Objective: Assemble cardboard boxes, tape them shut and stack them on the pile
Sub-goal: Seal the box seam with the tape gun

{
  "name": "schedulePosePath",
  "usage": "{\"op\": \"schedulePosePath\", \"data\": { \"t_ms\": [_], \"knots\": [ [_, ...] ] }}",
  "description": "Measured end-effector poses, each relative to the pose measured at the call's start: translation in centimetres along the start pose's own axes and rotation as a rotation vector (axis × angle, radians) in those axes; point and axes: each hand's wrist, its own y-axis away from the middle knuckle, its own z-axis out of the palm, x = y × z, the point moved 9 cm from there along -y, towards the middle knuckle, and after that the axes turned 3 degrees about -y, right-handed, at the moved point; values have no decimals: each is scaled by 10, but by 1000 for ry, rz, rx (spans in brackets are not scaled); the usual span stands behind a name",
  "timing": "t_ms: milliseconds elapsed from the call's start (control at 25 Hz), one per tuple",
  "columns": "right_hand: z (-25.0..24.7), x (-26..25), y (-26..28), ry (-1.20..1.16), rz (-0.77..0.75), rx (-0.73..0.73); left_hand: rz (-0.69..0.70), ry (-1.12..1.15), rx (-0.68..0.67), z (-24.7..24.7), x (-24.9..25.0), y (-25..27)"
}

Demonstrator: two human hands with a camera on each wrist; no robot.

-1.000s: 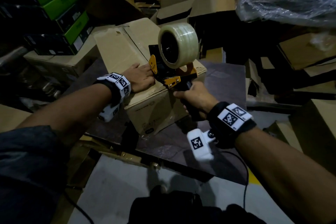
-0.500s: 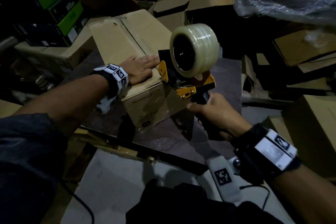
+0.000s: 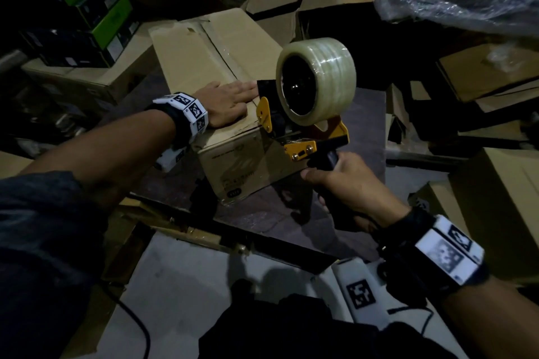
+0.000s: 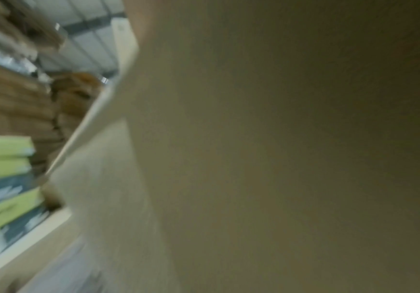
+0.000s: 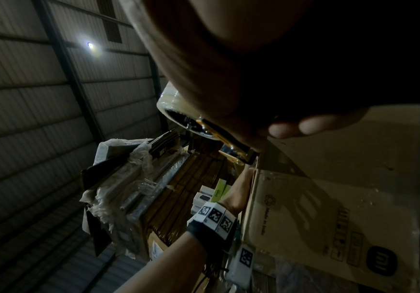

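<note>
Box: one long brown cardboard box (image 3: 210,67) on the dark table (image 3: 364,125), flaps closed, running toward 11 o'clock.
Writing: a rounded-square logo and "Made in India" print on its near end.
Left hand (image 3: 230,102): flat, fingers straight, pressing the lid.
Right hand (image 3: 344,183): wrapped round the handle of one yellow tape gun (image 3: 303,137), at the box's near edge.
Tape: one clear roll (image 3: 318,79).

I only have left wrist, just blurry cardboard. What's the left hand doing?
Observer: The left hand lies flat, fingers straight, on top of the cardboard box, near its front edge.
Operator: Right hand?
Observer: The right hand grips the black handle of the tape dispenser.
Operator: Dispenser on the box?
Observer: Its head is at the box's near top edge, beside the left fingertips. I can't tell if it touches.
</note>
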Motion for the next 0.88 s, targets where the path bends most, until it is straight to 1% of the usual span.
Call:
{"op": "schedulePosePath", "data": {
  "t_ms": [120, 200, 280, 320, 480, 600, 800, 880],
  "knots": [
    [-4, 1, 0, 13, 28, 5, -7, 56, -13, -4, 4, 12],
    [-3, 3, 4, 32, 40, 17, -16, 74, -75, -2, 17, 31],
    [-1, 3, 7, 48, 46, 50, -33, 29, -120, 1, 36, 49],
    [0, 1, 8, 56, 47, 75, -53, -3, -118, 1, 43, 54],
    [4, 0, 14, 35, 57, 128, -154, 40, -1, 4, 50, 51],
    [9, -6, 20, 42, 24, 153, -152, 52, 34, 2, 53, 51],
    [15, -30, 31, 45, -25, 167, -178, 72, 86, -4, 53, 56],
    [13, -32, 33, 68, -24, 174, -180, 66, 108, -7, 53, 57]
  ]
}}
